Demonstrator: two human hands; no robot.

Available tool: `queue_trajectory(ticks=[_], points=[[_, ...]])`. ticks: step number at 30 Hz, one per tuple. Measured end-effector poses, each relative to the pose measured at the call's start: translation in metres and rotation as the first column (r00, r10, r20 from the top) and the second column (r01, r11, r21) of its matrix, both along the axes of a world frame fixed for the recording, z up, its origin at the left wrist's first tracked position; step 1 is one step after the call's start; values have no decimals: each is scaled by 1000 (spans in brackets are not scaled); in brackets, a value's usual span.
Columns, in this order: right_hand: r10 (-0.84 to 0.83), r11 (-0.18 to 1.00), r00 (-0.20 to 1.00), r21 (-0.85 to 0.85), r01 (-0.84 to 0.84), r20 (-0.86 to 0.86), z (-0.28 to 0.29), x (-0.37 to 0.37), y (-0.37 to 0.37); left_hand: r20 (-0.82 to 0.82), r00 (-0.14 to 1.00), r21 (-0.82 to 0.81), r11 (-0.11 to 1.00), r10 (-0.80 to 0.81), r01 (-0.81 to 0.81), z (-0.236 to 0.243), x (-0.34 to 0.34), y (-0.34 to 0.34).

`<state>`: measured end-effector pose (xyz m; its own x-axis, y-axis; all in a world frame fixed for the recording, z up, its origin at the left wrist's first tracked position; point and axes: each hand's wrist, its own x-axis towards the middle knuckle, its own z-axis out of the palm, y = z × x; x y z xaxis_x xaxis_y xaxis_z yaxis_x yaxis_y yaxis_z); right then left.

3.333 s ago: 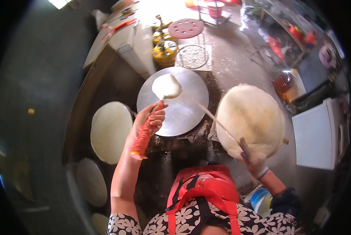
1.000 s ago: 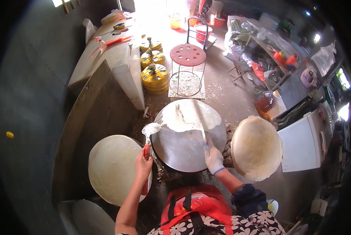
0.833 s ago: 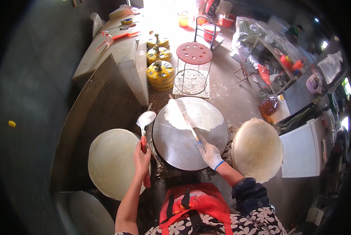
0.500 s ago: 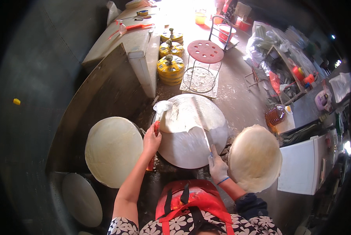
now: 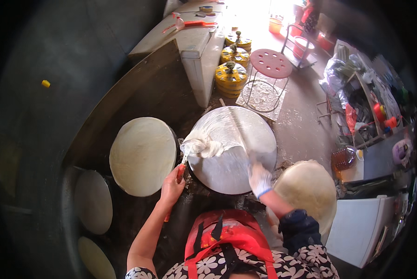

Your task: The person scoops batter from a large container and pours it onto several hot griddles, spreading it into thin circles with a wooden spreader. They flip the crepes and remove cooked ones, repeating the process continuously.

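Observation:
In front of me is a round, flat griddle (image 5: 222, 179), its far half smeared with pale, wet batter (image 5: 220, 128). My left hand (image 5: 172, 188) is closed around the red handle of a scraper (image 5: 181, 173). The scraper's head, at the griddle's left edge, is coated with batter that runs onto the plate in folds. My right hand (image 5: 260, 179), in a white glove and smeared by motion, grips the near end of a long, thin spreader (image 5: 238, 128). This spreader lies across the batter, pointing away from me.
Round pale flatbreads lie at left (image 5: 143, 156) and right (image 5: 306, 190). Farther off stand yellow-and-black taped canisters (image 5: 231, 79), a red round stool (image 5: 271, 63) and a worktop (image 5: 171, 39). An oil jug (image 5: 344, 158) and a white cabinet (image 5: 357, 228) are at right.
The view has shifted, moving the background rightward. My left hand's scraper has come lower along the griddle's left edge, and batter there is now drawn into folds. The right hand has become blurred.

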<state>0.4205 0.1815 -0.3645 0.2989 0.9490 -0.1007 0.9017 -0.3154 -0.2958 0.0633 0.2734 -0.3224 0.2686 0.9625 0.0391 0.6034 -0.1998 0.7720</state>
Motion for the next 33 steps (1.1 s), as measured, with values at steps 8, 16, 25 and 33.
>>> queue_trajectory(ticks=[8,16,25,33], points=[[435,852,895,-278,-444,-96,73,-3,12,-20,997,-136,988,72,-74,5,-24,-57],[278,957,959,-95,-273,44,39,38,-10,136,990,-342,939,27,21,26,-10,-109],[487,812,873,-387,-438,34,92,56,-68,344,927,-418,861,-147,291,3,14,-116],[-31,965,995,256,54,-92,43,-26,-97,554,832,-405,860,-40,311,26,52,-72]])
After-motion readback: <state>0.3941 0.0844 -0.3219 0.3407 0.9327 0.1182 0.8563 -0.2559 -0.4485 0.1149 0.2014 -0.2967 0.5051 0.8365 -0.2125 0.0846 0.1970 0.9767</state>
